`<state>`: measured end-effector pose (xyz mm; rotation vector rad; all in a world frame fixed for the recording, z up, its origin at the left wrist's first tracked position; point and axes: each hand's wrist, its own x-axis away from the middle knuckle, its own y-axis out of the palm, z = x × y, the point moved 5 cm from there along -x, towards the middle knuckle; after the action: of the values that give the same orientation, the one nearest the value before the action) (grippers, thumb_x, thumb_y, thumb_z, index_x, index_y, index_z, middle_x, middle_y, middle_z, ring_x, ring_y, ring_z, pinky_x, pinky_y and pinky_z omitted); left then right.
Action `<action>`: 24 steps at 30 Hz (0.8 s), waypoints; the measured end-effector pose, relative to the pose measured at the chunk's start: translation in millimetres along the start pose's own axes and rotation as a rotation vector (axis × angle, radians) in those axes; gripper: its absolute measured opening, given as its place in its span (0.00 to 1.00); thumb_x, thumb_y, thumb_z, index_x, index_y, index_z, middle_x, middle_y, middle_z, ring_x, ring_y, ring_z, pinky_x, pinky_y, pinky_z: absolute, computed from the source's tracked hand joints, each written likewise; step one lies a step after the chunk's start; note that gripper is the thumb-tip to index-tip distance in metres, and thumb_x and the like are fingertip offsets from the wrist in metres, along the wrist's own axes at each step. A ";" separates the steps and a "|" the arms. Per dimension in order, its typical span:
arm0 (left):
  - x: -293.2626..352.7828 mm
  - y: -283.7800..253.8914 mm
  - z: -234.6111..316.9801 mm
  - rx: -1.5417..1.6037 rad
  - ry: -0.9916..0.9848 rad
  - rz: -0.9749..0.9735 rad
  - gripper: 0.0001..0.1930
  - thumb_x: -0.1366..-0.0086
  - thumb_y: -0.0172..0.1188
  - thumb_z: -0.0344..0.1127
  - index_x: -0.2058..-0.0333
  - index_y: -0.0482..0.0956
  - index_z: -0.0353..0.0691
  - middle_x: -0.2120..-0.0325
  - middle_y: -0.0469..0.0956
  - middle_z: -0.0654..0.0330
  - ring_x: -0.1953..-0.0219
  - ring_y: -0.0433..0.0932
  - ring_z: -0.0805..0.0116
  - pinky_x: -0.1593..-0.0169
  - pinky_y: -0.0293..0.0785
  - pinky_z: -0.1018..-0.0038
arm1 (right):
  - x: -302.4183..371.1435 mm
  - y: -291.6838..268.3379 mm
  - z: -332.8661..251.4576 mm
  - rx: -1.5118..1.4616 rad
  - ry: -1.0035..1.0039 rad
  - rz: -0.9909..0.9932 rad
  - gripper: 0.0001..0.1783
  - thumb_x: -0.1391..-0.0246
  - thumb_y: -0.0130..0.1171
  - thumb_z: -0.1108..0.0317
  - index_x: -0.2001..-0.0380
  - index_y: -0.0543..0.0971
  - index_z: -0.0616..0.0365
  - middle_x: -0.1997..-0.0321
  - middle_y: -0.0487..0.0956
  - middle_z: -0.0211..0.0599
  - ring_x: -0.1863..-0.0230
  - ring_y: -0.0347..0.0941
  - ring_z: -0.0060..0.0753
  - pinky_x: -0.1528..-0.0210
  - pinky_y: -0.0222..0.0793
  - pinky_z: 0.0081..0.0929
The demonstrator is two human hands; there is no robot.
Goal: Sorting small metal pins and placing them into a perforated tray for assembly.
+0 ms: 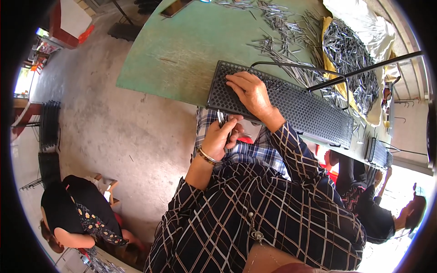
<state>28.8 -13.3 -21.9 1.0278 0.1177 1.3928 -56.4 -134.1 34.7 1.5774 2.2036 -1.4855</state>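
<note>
A long black perforated metal panel (300, 102), dotted with round holes, lies aslant along the near edge of the green table. My right hand (250, 93) rests on its left end, the fingers stretched over the holes and the thumb out of sight. Just below the panel's near edge, my left hand (221, 137) is closed around a small bundle of thin metal strips (221, 118). Their silvery ends stick up past the thumb; the rest is hidden in the palm.
Loose metal strips (287, 34) are strewn over the table (168, 63), beside an open sack (353, 50) full of them. A black bent-rod frame (327, 83) crosses above the panel. One co-worker (82, 209) sits at lower left, another (373, 214) at right. A phone (176, 8) lies at the far edge.
</note>
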 end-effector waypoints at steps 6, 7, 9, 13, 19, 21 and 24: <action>-1.8 0.7 0.8 0.028 0.026 -0.025 0.12 0.34 0.50 0.36 0.56 0.72 0.37 0.74 0.73 0.61 0.82 0.63 0.83 0.83 0.54 0.86 | -1.1 -2.4 -5.0 0.037 -0.007 0.009 0.10 0.53 0.60 0.72 0.65 0.80 0.60 0.66 0.77 0.41 0.66 0.74 0.43 0.64 0.71 0.32; -2.1 0.4 2.0 0.029 0.025 -0.025 0.12 0.34 0.50 0.36 0.56 0.72 0.37 0.74 0.73 0.61 0.82 0.63 0.83 0.83 0.54 0.86 | -1.3 -4.6 -6.3 0.021 0.002 0.032 0.10 0.52 0.61 0.71 0.64 0.80 0.61 0.66 0.77 0.40 0.67 0.75 0.40 0.65 0.71 0.30; -2.1 2.1 5.2 0.059 0.040 -0.070 0.13 0.34 0.49 0.35 0.55 0.72 0.36 0.73 0.73 0.61 0.82 0.62 0.83 0.82 0.53 0.86 | 1.3 -10.0 -2.8 -0.129 0.141 -0.021 0.09 0.51 0.61 0.69 0.66 0.80 0.61 0.68 0.78 0.40 0.70 0.75 0.36 0.69 0.70 0.27; 1.2 15.7 13.4 0.064 0.045 -0.121 0.11 0.34 0.49 0.36 0.57 0.71 0.36 0.73 0.72 0.61 0.82 0.62 0.83 0.82 0.54 0.86 | 25.4 -6.7 -5.4 -0.588 0.583 -0.275 0.12 0.48 0.61 0.64 0.68 0.80 0.65 0.74 0.79 0.38 0.77 0.74 0.22 0.77 0.68 0.21; 1.6 26.2 6.6 -0.045 0.020 -0.220 0.09 0.33 0.50 0.37 0.64 0.70 0.37 0.72 0.73 0.61 0.81 0.63 0.83 0.81 0.56 0.86 | 46.9 -14.2 -14.4 -0.839 0.752 -0.430 0.11 0.46 0.59 0.68 0.69 0.80 0.67 0.77 0.76 0.31 0.79 0.70 0.17 0.79 0.66 0.17; 0.2 26.7 4.2 -0.047 0.021 -0.230 0.08 0.33 0.50 0.37 0.64 0.70 0.37 0.72 0.74 0.61 0.80 0.64 0.83 0.81 0.56 0.86 | 50.4 -18.0 -13.2 -0.825 0.768 -0.418 0.10 0.45 0.58 0.69 0.69 0.80 0.67 0.77 0.77 0.31 0.80 0.70 0.17 0.78 0.66 0.17; -2.1 27.6 4.4 -0.042 0.012 -0.194 0.08 0.33 0.51 0.37 0.64 0.70 0.38 0.72 0.74 0.61 0.79 0.65 0.83 0.82 0.57 0.86 | 56.1 -22.2 -10.6 -0.813 0.821 -0.410 0.11 0.47 0.58 0.69 0.67 0.79 0.68 0.75 0.79 0.35 0.76 0.72 0.18 0.74 0.69 0.19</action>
<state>10.5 -21.7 -2.4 0.9478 0.1913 1.2201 -95.1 -87.6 25.5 1.5888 3.0481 0.2461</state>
